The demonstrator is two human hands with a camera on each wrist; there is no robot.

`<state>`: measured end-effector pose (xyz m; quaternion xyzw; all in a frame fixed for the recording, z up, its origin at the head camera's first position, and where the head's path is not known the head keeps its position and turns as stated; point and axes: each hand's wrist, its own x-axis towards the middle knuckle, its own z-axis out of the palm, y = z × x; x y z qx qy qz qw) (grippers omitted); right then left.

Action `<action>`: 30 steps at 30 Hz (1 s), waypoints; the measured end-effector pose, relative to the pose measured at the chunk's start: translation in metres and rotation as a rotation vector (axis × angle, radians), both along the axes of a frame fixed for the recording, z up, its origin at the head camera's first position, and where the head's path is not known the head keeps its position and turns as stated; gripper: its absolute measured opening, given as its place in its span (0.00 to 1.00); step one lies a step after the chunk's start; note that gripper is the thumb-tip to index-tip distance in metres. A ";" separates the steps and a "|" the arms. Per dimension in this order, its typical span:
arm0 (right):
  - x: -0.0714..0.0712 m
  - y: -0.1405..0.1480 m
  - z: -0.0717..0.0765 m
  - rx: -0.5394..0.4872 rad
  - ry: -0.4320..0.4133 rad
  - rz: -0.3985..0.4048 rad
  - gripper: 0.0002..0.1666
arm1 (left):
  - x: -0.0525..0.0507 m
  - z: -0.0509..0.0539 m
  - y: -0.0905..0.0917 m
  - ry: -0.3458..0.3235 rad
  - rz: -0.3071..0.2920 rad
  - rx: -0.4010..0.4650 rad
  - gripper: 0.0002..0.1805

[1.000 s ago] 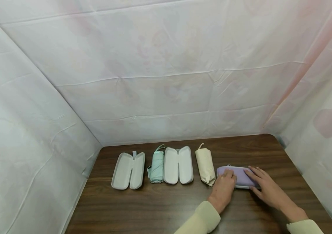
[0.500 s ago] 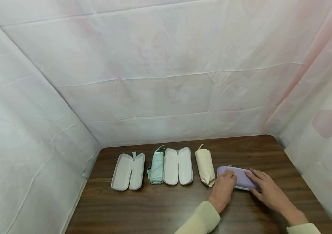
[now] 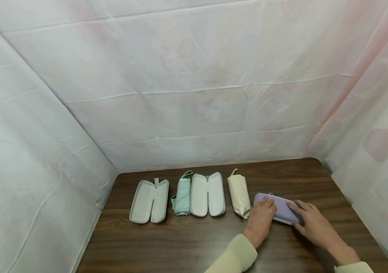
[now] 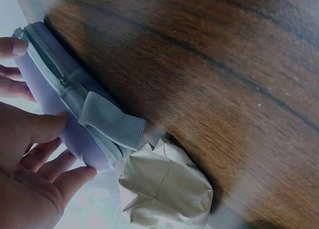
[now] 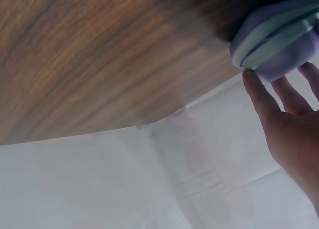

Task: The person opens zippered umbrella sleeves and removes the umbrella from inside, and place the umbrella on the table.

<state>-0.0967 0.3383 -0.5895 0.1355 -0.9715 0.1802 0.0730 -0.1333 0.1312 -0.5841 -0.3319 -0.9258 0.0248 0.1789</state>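
Note:
A purple zip case (image 3: 284, 209) lies closed on the table at the right. Its zip band and a grey fabric strap (image 4: 112, 120) show in the left wrist view. My left hand (image 3: 260, 220) holds its left end, fingers over the top and thumb on the near side. At the other end my right hand (image 3: 313, 223) grips the case between thumb and fingers, also seen with the case's rounded end (image 5: 271, 44) in the right wrist view. Just left of the case is a cream folded umbrella (image 3: 239, 195) in a sleeve.
Two opened white-lined cases, the left one (image 3: 149, 201) and the middle one (image 3: 208, 194), lie further left. Between them sits a mint folded umbrella (image 3: 182, 197). Pale printed sheets (image 3: 180, 113) hang behind and beside the brown wooden table (image 3: 166, 242).
The purple case has turned slightly, its right end coming nearer the person. My right hand has moved with it; the left hand stays nearly in place on the left end.

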 end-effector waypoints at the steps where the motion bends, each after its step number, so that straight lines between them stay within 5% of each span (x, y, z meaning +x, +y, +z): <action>1: 0.000 -0.001 0.002 0.007 -0.020 -0.006 0.40 | 0.000 0.000 0.000 0.000 0.003 -0.005 0.11; 10: 0.002 -0.008 0.014 0.024 -0.086 -0.041 0.40 | -0.003 -0.003 0.002 -0.007 0.016 -0.024 0.15; 22: 0.008 -0.021 0.014 0.005 -0.022 -0.118 0.39 | -0.006 -0.006 0.005 0.000 0.021 0.039 0.14; 30: 0.017 -0.034 0.011 -0.003 0.018 -0.203 0.40 | -0.004 0.001 0.007 -0.080 0.042 0.072 0.16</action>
